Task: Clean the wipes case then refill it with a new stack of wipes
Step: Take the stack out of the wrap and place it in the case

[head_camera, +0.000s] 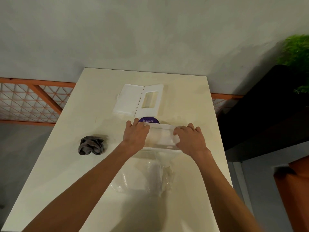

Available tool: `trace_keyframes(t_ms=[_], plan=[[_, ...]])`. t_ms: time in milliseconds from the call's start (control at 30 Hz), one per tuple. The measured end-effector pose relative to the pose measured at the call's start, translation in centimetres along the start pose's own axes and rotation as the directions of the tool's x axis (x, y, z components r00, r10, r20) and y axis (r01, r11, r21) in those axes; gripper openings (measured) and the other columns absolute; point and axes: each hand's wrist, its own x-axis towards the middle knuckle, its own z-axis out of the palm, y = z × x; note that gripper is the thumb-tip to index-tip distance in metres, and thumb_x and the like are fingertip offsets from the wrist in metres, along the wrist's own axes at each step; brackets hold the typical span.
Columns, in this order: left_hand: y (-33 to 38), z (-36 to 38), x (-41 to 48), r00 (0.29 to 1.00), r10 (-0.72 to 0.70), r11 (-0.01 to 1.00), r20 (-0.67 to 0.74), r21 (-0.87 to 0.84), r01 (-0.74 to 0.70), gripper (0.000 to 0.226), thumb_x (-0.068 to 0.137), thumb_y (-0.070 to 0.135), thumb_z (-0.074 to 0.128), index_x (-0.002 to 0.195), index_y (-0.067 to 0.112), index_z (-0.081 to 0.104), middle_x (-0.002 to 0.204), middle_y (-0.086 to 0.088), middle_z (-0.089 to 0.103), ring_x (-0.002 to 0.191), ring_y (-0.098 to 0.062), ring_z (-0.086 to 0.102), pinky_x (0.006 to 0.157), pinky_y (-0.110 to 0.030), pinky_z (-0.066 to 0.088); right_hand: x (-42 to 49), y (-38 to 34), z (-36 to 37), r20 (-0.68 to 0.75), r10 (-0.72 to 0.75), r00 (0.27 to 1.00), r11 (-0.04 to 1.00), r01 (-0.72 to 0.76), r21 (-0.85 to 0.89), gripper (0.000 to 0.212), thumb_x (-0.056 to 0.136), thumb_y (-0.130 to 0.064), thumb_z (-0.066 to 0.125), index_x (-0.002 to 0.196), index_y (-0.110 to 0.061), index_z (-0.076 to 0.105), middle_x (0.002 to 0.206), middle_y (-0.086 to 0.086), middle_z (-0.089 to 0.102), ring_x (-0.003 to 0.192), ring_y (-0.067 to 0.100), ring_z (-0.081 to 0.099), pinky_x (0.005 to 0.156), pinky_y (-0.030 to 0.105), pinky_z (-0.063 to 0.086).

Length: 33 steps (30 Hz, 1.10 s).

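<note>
A clear plastic wipes case base point(163, 137) sits on the cream table point(66, 164) in front of me. My left hand point(136, 133) grips its left end and my right hand point(189, 139) grips its right end. The case's white lid point(138, 100), opened flat with a rectangular window, lies farther back. A purple round label point(148, 120) peeks out just behind the base. A crumpled clear plastic wrapper point(145, 176) lies near me between my forearms; what it holds is unclear.
A crumpled grey cloth point(92, 144) lies on the table's left part. An orange mesh railing point(33, 101) runs behind the table. A dark cabinet point(267, 111) with a green plant point(296, 52) stands on the right.
</note>
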Motion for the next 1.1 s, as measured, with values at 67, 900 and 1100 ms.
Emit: trace_keyframes(t_ms=[67, 900, 1100], plan=[[0.1, -0.1, -1.4, 0.996, -0.021, 0.996, -0.088, -0.087, 0.013, 0.040, 0.092, 0.020, 0.066, 0.131, 0.026, 0.057, 0.129, 0.004, 0.063, 0.124, -0.024, 0.048, 0.097, -0.039, 0.037, -1.7, -0.3, -0.7, -0.124, 0.050, 0.991, 0.990, -0.033, 0.136, 0.033, 0.097, -0.029, 0.068, 0.129, -0.031, 0.063, 0.127, -0.007, 0.069, 0.120, 0.025, 0.055, 0.094, 0.040, 0.044], [9.5, 3.0, -15.8, 0.914, -0.319, 0.743, -0.249, -0.665, 0.078, 0.013, 0.101, 0.026, 0.060, 0.093, 0.015, 0.061, 0.076, 0.001, 0.066, 0.074, -0.024, 0.063, 0.069, -0.039, 0.051, -12.1, -9.0, 6.8, -0.203, 0.145, 0.968, 0.795, 0.008, 0.606, 0.026, 0.101, -0.022, 0.065, 0.126, -0.022, 0.071, 0.123, 0.003, 0.063, 0.104, 0.028, 0.062, 0.093, 0.044, 0.055], [9.3, 4.4, -15.7, 0.904, -0.286, 0.760, -0.319, -0.649, 0.012, 0.014, 0.101, 0.033, 0.056, 0.097, 0.020, 0.063, 0.085, 0.008, 0.069, 0.080, -0.020, 0.063, 0.075, -0.040, 0.054, -12.3, -10.0, 6.5, -0.235, 0.206, 0.950, 0.825, -0.039, 0.564, 0.021, 0.094, -0.016, 0.065, 0.112, -0.021, 0.075, 0.116, 0.002, 0.068, 0.099, 0.027, 0.064, 0.087, 0.040, 0.055]])
